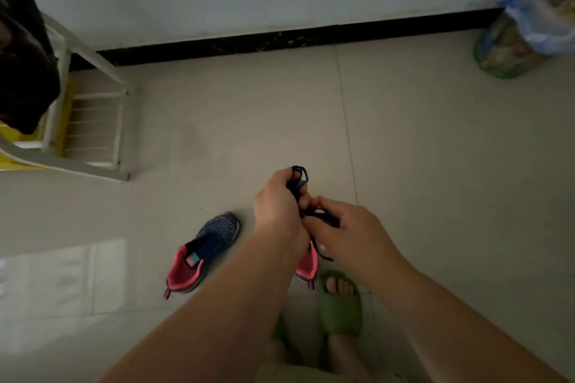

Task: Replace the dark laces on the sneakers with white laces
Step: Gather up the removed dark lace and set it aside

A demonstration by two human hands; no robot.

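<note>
Nearest the camera, a foot in a green slide sandal (339,305) stands on the pale tiled floor (435,165), with two bare forearms reaching forward above it. Just beyond, a sneaker with pink lining (307,267) is mostly hidden under the wrists; only its heel collar shows. To its left and apart from it, a second sneaker (203,250), dark blue knit with a pink lining, lies on the floor with no lace visible in it.

Above the hidden sneaker, both hands work a bundle of dark laces (298,183). The left hand (277,205) is curled around the upper part, a small loop sticking out above its fingers. The right hand (345,227) pinches the lower strands, and a loose end dangles down beneath it toward the shoe. Whether the lace is fully free of the eyelets cannot be told.

The step appears to be gathering the removed dark laces. To do it well, keep the loops even, catch the trailing end so it does not snag the shoe, and set the bundle well aside. No white laces are visible.

Farther off, a white rack (90,121) stands at left, and a bagged bundle (522,37) at right, against the wall's dark skirting
</note>
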